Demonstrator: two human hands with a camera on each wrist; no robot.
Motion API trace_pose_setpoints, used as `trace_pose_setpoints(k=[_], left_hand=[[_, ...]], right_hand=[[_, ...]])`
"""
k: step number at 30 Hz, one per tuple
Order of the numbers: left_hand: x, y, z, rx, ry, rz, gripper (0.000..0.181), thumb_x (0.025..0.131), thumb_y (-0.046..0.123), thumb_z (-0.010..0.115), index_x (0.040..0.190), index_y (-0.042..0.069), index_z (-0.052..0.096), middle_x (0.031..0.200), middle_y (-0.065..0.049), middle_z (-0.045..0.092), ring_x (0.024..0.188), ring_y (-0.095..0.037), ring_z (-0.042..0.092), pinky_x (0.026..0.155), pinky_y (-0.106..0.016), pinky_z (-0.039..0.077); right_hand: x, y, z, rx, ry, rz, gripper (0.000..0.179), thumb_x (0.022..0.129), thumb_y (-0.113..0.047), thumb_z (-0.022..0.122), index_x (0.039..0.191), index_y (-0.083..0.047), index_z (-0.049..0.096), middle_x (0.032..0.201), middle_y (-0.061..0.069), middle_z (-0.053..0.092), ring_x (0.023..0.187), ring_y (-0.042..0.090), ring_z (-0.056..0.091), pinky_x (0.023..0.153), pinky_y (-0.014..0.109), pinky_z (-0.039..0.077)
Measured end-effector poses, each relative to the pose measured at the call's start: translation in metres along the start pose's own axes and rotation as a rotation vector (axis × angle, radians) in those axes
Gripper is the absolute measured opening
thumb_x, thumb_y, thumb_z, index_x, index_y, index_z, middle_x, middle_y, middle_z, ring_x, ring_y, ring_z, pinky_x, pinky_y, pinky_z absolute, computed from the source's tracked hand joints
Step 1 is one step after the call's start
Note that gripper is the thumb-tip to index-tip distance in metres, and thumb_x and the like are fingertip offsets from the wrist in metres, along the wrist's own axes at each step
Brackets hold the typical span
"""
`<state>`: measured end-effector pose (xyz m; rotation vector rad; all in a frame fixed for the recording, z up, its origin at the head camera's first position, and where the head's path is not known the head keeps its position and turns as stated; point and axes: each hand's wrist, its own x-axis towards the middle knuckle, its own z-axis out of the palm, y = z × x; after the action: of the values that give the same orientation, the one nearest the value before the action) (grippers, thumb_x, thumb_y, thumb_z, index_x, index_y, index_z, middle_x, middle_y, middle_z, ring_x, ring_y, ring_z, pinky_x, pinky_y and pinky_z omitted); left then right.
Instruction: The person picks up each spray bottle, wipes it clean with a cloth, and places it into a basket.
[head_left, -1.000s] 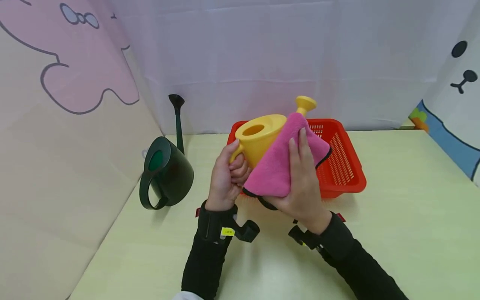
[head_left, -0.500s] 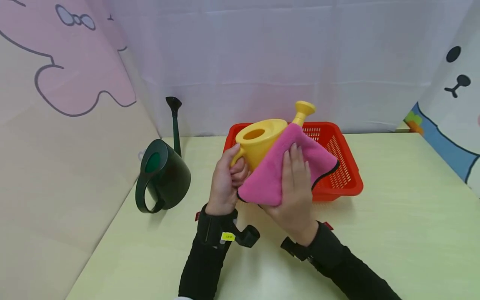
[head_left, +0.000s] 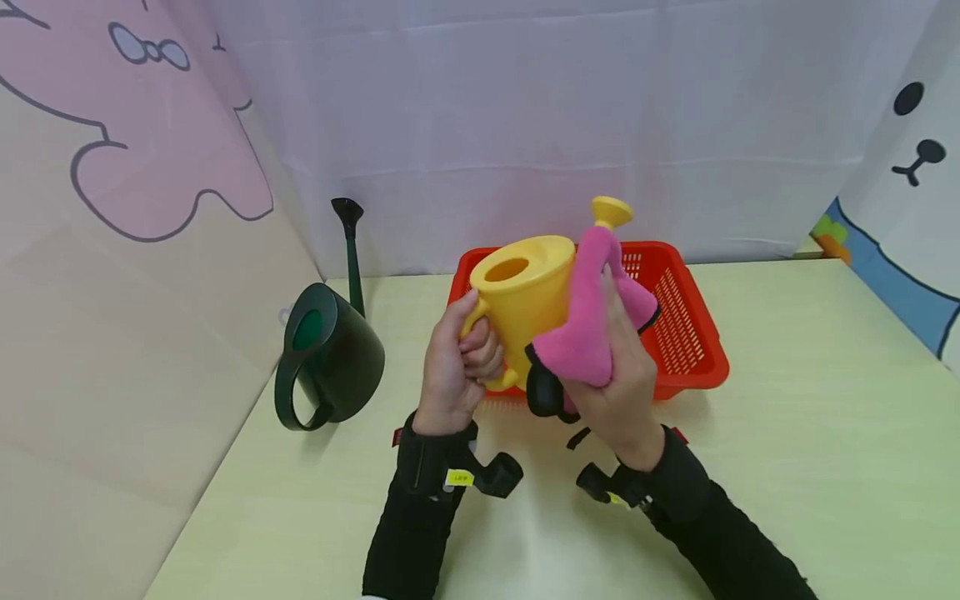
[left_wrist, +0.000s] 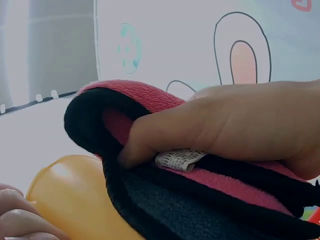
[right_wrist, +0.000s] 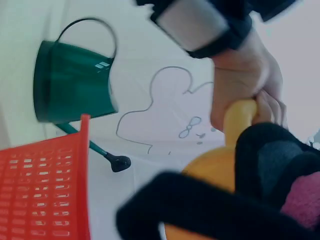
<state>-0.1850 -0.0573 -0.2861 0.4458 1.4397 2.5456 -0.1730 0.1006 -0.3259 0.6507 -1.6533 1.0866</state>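
My left hand [head_left: 459, 367] grips the handle of a yellow watering can [head_left: 528, 304], held up in front of the basket. A pink cloth [head_left: 588, 325] with black edging lies against the can's spout side, bunched in my right hand [head_left: 618, 392]. In the left wrist view the right thumb presses into the folded cloth [left_wrist: 135, 92], whose dark underside and white label show. Above the cloth the can's yellow spout head sticks out. The right wrist view shows the left hand [right_wrist: 245, 80] round the can's handle [right_wrist: 240, 117]. Most right fingers are hidden by cloth.
Behind the can stands a red perforated basket [head_left: 693, 333] on the pale table [head_left: 810, 450]. To the left is a dark green watering can [head_left: 341, 367], its long spout pointing to the back. A white curtain [head_left: 450, 125] hangs along the table's back edge.
The right hand has gone from lying flat on the spread cloth to gripping it bunched near the spout. More of the yellow can's side now shows; the left hand keeps its hold.
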Motion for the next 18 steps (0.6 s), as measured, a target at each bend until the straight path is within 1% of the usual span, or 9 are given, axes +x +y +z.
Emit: trace_pose_setpoints(k=[1, 3, 4, 6, 9, 10, 13, 15, 18], left_hand=[[0.0, 0.0, 0.0, 0.001, 0.002, -0.006, 0.051, 0.097, 0.029, 0.03, 0.047, 0.022, 0.033, 0.041, 0.012, 0.032, 0.032, -0.005, 0.028, 0.037, -0.019, 0.018], [-0.001, 0.0, 0.0, 0.004, 0.007, -0.012, 0.051, 0.097, 0.029, 0.03, 0.047, 0.022, 0.033, 0.041, 0.012, 0.032, 0.032, -0.005, 0.028, 0.037, -0.018, 0.019], [-0.001, 0.0, 0.001, 0.004, 0.009, -0.012, 0.051, 0.097, 0.03, 0.03, 0.047, 0.022, 0.033, 0.041, 0.012, 0.032, 0.032, -0.005, 0.028, 0.037, -0.018, 0.019], [-0.001, 0.0, 0.001, 0.003, 0.012, -0.012, 0.051, 0.097, 0.03, 0.031, 0.047, 0.022, 0.032, 0.041, 0.012, 0.031, 0.032, -0.005, 0.027, 0.037, -0.019, 0.017], [0.0, -0.002, 0.002, 0.008, 0.033, -0.012, 0.05, 0.097, 0.031, 0.032, 0.048, 0.021, 0.031, 0.042, 0.011, 0.029, 0.033, -0.004, 0.025, 0.037, -0.019, 0.015], [0.0, -0.002, 0.003, 0.01, 0.045, -0.012, 0.05, 0.096, 0.031, 0.033, 0.048, 0.021, 0.031, 0.042, 0.011, 0.029, 0.033, -0.004, 0.025, 0.037, -0.019, 0.015], [0.001, -0.004, 0.004, 0.005, 0.088, -0.015, 0.047, 0.096, 0.031, 0.035, 0.05, 0.019, 0.03, 0.044, 0.011, 0.029, 0.036, -0.003, 0.025, 0.038, -0.018, 0.016], [0.001, -0.005, 0.005, -0.005, 0.113, -0.023, 0.046, 0.096, 0.032, 0.036, 0.052, 0.019, 0.03, 0.045, 0.011, 0.03, 0.037, -0.002, 0.026, 0.039, -0.017, 0.018], [0.001, -0.005, 0.005, -0.019, 0.131, -0.027, 0.044, 0.096, 0.032, 0.037, 0.054, 0.018, 0.031, 0.046, 0.011, 0.031, 0.038, -0.002, 0.027, 0.04, -0.018, 0.019]], right_hand=[[0.001, 0.001, -0.002, 0.035, -0.011, 0.028, 0.068, 0.086, -0.037, 0.06, 0.132, 0.01, 0.039, 0.133, 0.019, 0.049, 0.123, 0.019, 0.05, 0.103, 0.029, 0.038], [0.003, 0.001, -0.004, 0.067, -0.028, 0.063, 0.07, 0.086, -0.039, 0.059, 0.131, 0.011, 0.039, 0.131, 0.02, 0.05, 0.121, 0.017, 0.052, 0.103, 0.028, 0.038], [0.003, 0.001, -0.004, 0.077, -0.035, 0.069, 0.071, 0.086, -0.038, 0.059, 0.132, 0.012, 0.038, 0.13, 0.021, 0.05, 0.12, 0.018, 0.052, 0.103, 0.028, 0.038], [0.003, -0.001, -0.002, 0.073, -0.037, 0.055, 0.071, 0.086, -0.037, 0.06, 0.132, 0.013, 0.036, 0.129, 0.023, 0.049, 0.119, 0.023, 0.051, 0.104, 0.03, 0.038], [0.0, -0.005, 0.005, -0.04, -0.011, 0.008, 0.068, 0.087, -0.034, 0.06, 0.134, 0.009, 0.036, 0.133, 0.023, 0.045, 0.122, 0.029, 0.046, 0.106, 0.033, 0.036], [-0.003, -0.007, 0.009, -0.098, -0.001, -0.015, 0.066, 0.087, -0.033, 0.059, 0.134, 0.007, 0.037, 0.135, 0.023, 0.043, 0.124, 0.031, 0.044, 0.107, 0.035, 0.035], [-0.012, -0.011, 0.017, -0.322, 0.017, -0.103, 0.061, 0.089, -0.034, 0.056, 0.135, 0.003, 0.038, 0.139, 0.021, 0.04, 0.13, 0.033, 0.038, 0.11, 0.041, 0.029], [-0.017, -0.013, 0.02, -0.424, 0.015, -0.173, 0.058, 0.091, -0.033, 0.054, 0.134, 0.003, 0.04, 0.138, 0.021, 0.041, 0.131, 0.034, 0.037, 0.111, 0.044, 0.027], [-0.021, -0.014, 0.022, -0.502, 0.009, -0.25, 0.055, 0.091, -0.032, 0.053, 0.132, 0.004, 0.042, 0.137, 0.021, 0.043, 0.131, 0.034, 0.038, 0.111, 0.046, 0.024]])
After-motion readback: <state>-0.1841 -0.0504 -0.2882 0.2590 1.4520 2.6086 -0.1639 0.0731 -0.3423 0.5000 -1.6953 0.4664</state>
